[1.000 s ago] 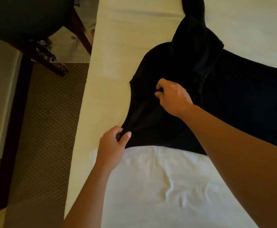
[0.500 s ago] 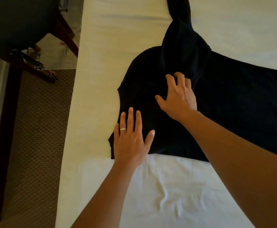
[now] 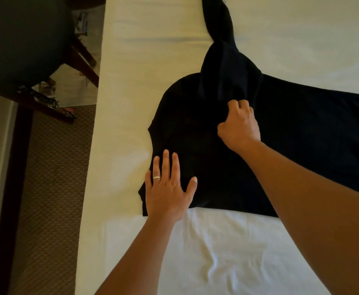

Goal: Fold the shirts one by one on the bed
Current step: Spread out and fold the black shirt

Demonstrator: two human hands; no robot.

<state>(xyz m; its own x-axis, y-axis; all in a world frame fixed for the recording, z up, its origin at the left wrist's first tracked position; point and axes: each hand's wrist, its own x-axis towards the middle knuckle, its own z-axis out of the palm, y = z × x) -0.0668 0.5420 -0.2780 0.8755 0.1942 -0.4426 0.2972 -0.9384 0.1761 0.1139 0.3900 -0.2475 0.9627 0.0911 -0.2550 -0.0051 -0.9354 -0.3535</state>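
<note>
A black shirt [image 3: 302,141] lies spread across the white bed [image 3: 153,39], its body running off to the right. One sleeve is bunched and twisted toward the far edge at the top. My left hand [image 3: 168,188] lies flat with fingers straight on the shirt's near left corner, a ring on one finger. My right hand [image 3: 240,124] has its fingers curled into the fabric at the base of the bunched sleeve, pinching a fold there.
The bed's left edge drops to a patterned brown carpet [image 3: 50,188]. A dark wooden table or chair [image 3: 25,50] with slanted legs stands at the upper left. Wrinkled white sheet [image 3: 216,252] lies below the shirt.
My left hand went from pinching the shirt's corner to lying flat on it. My right hand flattened on the fabric, then moved up and curled into the fold by the sleeve.
</note>
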